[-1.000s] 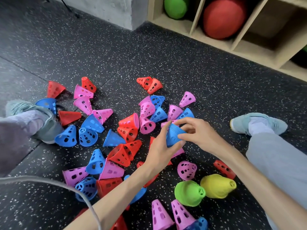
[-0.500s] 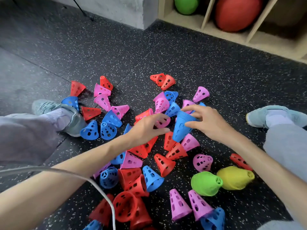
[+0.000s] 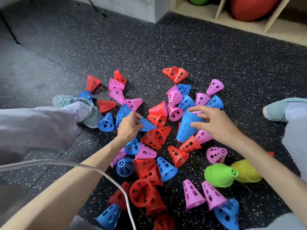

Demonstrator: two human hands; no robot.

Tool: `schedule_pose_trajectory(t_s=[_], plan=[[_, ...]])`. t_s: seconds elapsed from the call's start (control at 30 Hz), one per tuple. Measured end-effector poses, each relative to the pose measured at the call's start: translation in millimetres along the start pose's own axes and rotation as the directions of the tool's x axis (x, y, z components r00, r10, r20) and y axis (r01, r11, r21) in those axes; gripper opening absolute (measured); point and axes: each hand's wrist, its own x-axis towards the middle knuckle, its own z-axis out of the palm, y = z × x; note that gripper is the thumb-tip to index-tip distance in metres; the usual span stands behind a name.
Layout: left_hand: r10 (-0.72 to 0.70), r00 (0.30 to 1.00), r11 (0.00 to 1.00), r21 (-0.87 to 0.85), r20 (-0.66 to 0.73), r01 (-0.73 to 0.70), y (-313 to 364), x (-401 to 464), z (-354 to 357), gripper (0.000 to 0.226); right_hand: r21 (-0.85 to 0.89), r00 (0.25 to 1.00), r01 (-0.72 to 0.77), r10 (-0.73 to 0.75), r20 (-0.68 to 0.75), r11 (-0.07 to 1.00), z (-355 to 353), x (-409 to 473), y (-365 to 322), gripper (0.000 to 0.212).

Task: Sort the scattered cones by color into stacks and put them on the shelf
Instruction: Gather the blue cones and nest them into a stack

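Observation:
Several perforated cones in red, pink and blue lie scattered on the black speckled floor (image 3: 216, 52). My right hand (image 3: 214, 123) grips a stack of nested blue cones (image 3: 186, 128), its wide end toward the fingers and its tip pointing down-left. My left hand (image 3: 128, 126) pinches the narrow tip of a single blue cone (image 3: 147, 125) lying among red cones (image 3: 156, 136). The wooden shelf (image 3: 245, 25) runs along the top right.
A green cone (image 3: 219, 175) and a yellow cone (image 3: 247, 172) lie at the right. My legs and shoes (image 3: 79, 108) flank the pile left and right. A grey cable (image 3: 106, 176) crosses my left forearm. The shelf holds a red ball (image 3: 252, 7) and a green ball (image 3: 197, 0).
My left hand moved left from the pile's middle and took hold of a single blue cone. My right hand kept the blue stack nearly in place. The view shifted slightly.

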Motion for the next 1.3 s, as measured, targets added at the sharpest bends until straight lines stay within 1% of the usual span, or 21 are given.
schedule_pose_trajectory(t_s=[0.1,0.2,0.33,0.43,0.5,0.53,0.67,0.73,0.8,0.87,0.93,1.03,1.3], plan=[[0.015,0.999,1.0,0.002,-0.031,-0.015,2.1,1.1,1.1,0.03,0.02,1.0,-0.009,0.009,0.002,1.0,-0.7,-0.2,1.9,0.041],[0.069,0.994,0.997,0.04,-0.086,-0.066,11.1,3.9,-2.7,0.026,0.032,1.0,-0.012,0.012,-0.001,0.999,-1.4,1.4,4.7,0.04],[0.171,0.971,0.985,0.025,-0.165,-0.17,40.7,12.8,-18.2,0.021,0.037,0.999,-0.006,0.007,-0.044,0.999,-2.9,4.2,3.8,0.041],[0.231,0.956,0.972,-0.011,-0.179,-0.237,68.5,18.5,-27.7,0.022,0.055,0.995,0.009,-0.003,-0.101,0.998,-6.1,6.0,1.9,0.041],[0.261,0.956,0.961,-0.056,-0.133,-0.271,89.8,19.9,-27.4,0.023,0.063,0.986,0.031,-0.02,-0.163,0.997,-12.7,7.7,2.2,0.041],[0.3,0.948,0.95,-0.055,-0.108,-0.307,100.8,18.8,-25.5,0.024,0.067,0.979,0.044,-0.029,-0.204,0.997,-17.6,8.9,2.2,0.04],[0.5,0.866,0.865,0.03,0.023,-0.501,138.7,5.7,-12.1,0.021,0.12,0.919,0.13,-0.074,-0.387,0.984,-40.7,8.4,1.2,0.038],[0.551,0.828,0.83,0.034,0.101,-0.557,149.4,-2.3,-3.8,0.021,0.117,0.888,0.151,-0.083,-0.452,0.982,-50.3,7.2,4.0,0.039],[0.592,0.791,0.794,0.055,0.156,-0.605,156.2,-9.8,3.5,0.021,0.113,0.872,0.144,-0.072,-0.485,0.983,-56.6,6.1,7.3,0.039],[0.616,0.767,0.773,0.05,0.181,-0.633,160.7,-15.3,9.6,0.02,0.123,0.873,0.124,-0.049,-0.485,0.985,-58.0,5.2,10.5,0.038],[0.63,0.756,0.767,0.015,0.176,-0.642,163.8,-19.2,13.4,0.018,0.136,0.889,0.103,-0.03,-0.457,0.985,-54.9,4.9,12.2,0.037],[0.64,0.752,0.765,-0.041,0.16,-0.642,166.9,-25.0,14.2,0.015,0.142,0.923,0.103,-0.042,-0.384,0.984,-48.2,4.5,11.5,0.034],[0.64,0.756,0.768,-0.137,0.135,-0.626,174.2,-31.8,16.5,0.012,0.157,0.976,0.088,-0.053,-0.211,0.984,-34.9,7.1,17.1,0.041]])
